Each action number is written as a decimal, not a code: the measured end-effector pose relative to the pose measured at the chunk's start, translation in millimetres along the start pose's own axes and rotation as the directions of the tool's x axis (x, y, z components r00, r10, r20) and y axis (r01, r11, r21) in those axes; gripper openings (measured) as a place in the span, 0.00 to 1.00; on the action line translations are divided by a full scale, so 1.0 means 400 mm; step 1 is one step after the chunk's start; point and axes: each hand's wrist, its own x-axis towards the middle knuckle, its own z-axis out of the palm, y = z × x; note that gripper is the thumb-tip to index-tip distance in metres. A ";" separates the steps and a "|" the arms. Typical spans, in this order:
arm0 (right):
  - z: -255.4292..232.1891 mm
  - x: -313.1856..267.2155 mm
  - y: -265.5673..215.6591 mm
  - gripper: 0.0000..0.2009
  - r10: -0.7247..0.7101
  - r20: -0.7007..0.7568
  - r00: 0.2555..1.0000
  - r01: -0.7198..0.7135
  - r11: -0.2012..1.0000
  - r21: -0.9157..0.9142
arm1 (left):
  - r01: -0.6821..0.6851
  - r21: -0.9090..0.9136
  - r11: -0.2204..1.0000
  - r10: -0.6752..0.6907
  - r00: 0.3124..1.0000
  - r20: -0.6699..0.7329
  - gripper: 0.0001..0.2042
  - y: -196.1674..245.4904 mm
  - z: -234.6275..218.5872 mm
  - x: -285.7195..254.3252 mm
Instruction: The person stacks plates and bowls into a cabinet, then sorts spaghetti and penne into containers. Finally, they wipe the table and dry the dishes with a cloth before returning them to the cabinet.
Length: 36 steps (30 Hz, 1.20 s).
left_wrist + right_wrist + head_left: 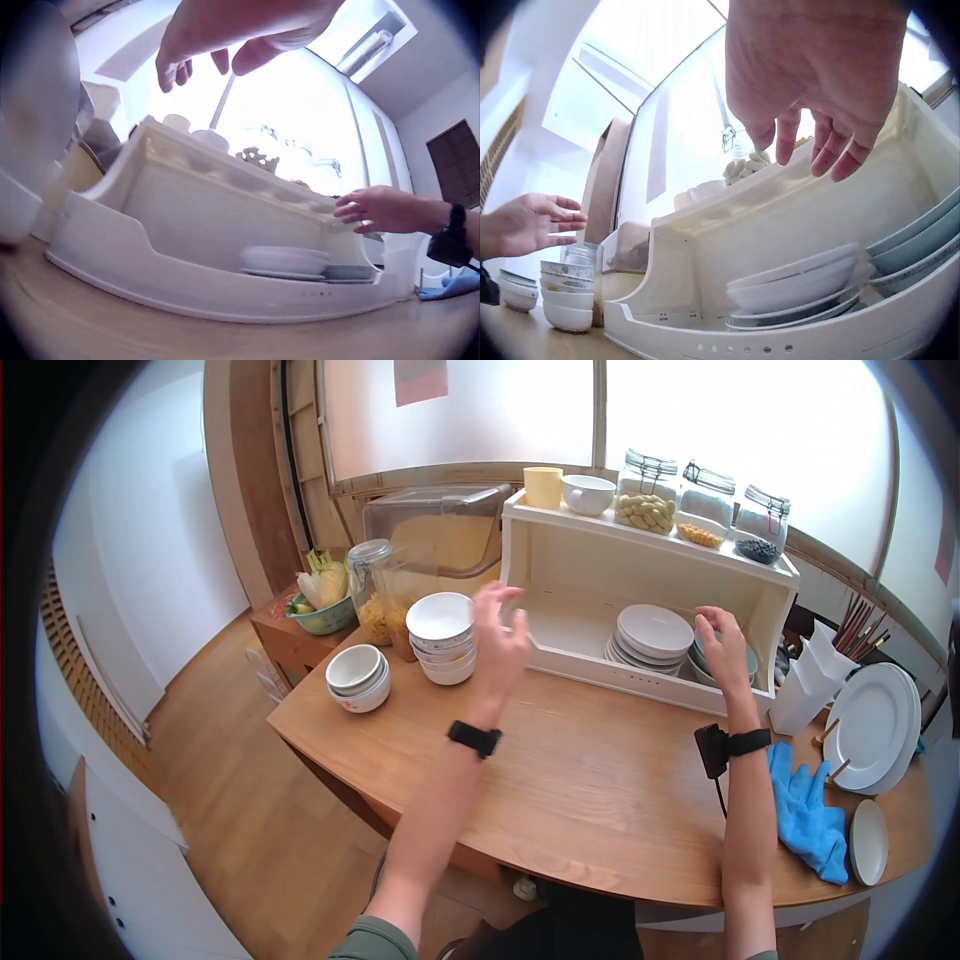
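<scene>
My left hand (502,645) hovers over the wooden table beside a tall stack of white bowls (441,620), its fingers spread and loosely bent, holding nothing. A shorter stack of small bowls (357,678) stands farther left. My right hand (725,640) is at the right end of a white shelf unit (565,610), overlapping a stack of pale green dishes (922,240) in the head view. In the right wrist view that hand hangs above the dishes with empty, relaxed fingers. Left of the green dishes, a stack of white plates (655,632) sits inside the shelf.
On the shelf top stand a yellow cup (543,488), a white mug (588,495) and glass jars (647,495). Right: a chopstick holder (800,690), racked white plates (870,725), blue gloves (808,810) and an oval dish (869,842). Left: pasta jars (372,595) and a vegetable bowl (325,618).
</scene>
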 end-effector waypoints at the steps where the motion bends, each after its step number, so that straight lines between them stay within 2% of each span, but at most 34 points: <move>1: -0.008 0.004 0.002 0.12 -0.011 0.001 1.000 0.011 0.999 0.040 | -0.032 0.070 0.997 0.036 0.998 -0.052 0.15 -0.018 -0.033 0.013; 3: -0.019 0.012 0.002 0.12 -0.001 -0.011 1.000 0.002 0.998 0.066 | 0.037 0.216 0.976 -0.018 0.996 -0.089 0.26 -0.081 -0.103 0.029; 4: -0.020 0.016 0.002 0.12 0.002 -0.014 1.000 -0.001 0.996 0.088 | 0.029 0.223 0.974 -0.010 0.996 -0.083 0.26 -0.100 -0.133 0.033; 6: -0.019 0.024 0.007 0.12 0.008 -0.003 1.000 -0.007 0.993 0.117 | 0.130 0.496 0.859 -0.119 0.991 -0.053 0.38 -0.133 -0.188 0.025; 7: -0.019 0.024 0.010 0.13 0.008 0.015 1.000 -0.010 0.991 0.135 | 0.127 0.516 0.847 -0.154 0.988 0.009 0.43 -0.164 -0.205 0.015; 8: -0.018 0.024 0.005 0.13 0.011 0.012 1.000 -0.013 0.990 0.142 | 0.122 0.521 0.845 -0.149 0.989 0.011 0.43 -0.178 -0.218 0.006; 10: -0.018 0.020 -0.007 0.13 0.018 0.054 0.998 -0.027 0.985 0.171 | 0.234 0.453 0.860 -0.337 0.928 0.161 0.41 -0.199 -0.227 -0.012; 11: -0.016 0.019 -0.011 0.13 0.019 0.049 0.999 -0.028 0.985 0.173 | 0.187 0.448 0.874 -0.277 0.950 0.144 0.37 -0.205 -0.224 -0.021; 18: -0.029 0.020 -0.024 0.13 0.038 0.099 0.994 -0.060 0.971 0.233 | 0.203 0.453 0.868 -0.280 0.954 0.110 0.30 -0.233 -0.241 0.007; 20: -0.040 0.020 -0.024 0.13 0.045 0.105 0.993 -0.069 0.969 0.238 | 0.172 0.542 0.822 -0.313 0.933 0.178 0.30 -0.247 -0.260 0.026; 22: -0.046 0.019 -0.031 0.13 0.048 0.092 0.995 -0.068 0.971 0.227 | 0.167 0.513 0.842 -0.301 0.934 0.190 0.30 -0.278 -0.278 0.038; 24: -0.046 0.026 -0.026 0.13 0.055 0.093 0.994 -0.076 0.968 0.239 | 0.201 0.410 0.889 -0.327 0.908 0.263 0.28 -0.330 -0.287 0.057; 26: -0.050 0.030 -0.025 0.13 0.067 0.096 0.993 -0.089 0.964 0.249 | 0.190 0.363 0.912 -0.299 0.915 0.272 0.26 -0.272 -0.286 0.073; 28: -0.056 0.029 -0.027 0.13 0.049 0.103 0.993 -0.072 0.971 0.226 | 0.402 0.340 0.850 -0.497 0.826 0.267 0.24 -0.230 -0.286 0.079; 30: -0.053 0.030 -0.016 0.13 0.046 0.104 0.994 -0.067 0.975 0.211 | 0.400 0.356 0.844 -0.504 0.818 0.277 0.23 -0.206 -0.288 0.086; 32: -0.058 0.034 -0.023 0.13 0.038 0.114 0.993 -0.061 0.977 0.205 | 0.236 0.429 0.872 -0.385 0.872 0.303 0.23 -0.216 -0.291 0.099; 34: -0.058 0.029 -0.023 0.13 0.072 0.148 0.986 -0.100 0.976 0.191 | 0.241 0.446 0.862 -0.403 0.860 0.313 0.23 -0.211 -0.295 0.098; 36: -0.054 0.036 -0.013 0.13 0.025 0.125 0.992 -0.051 0.977 0.207 | 0.294 0.401 0.868 -0.419 0.867 0.271 0.23 -0.202 -0.290 0.103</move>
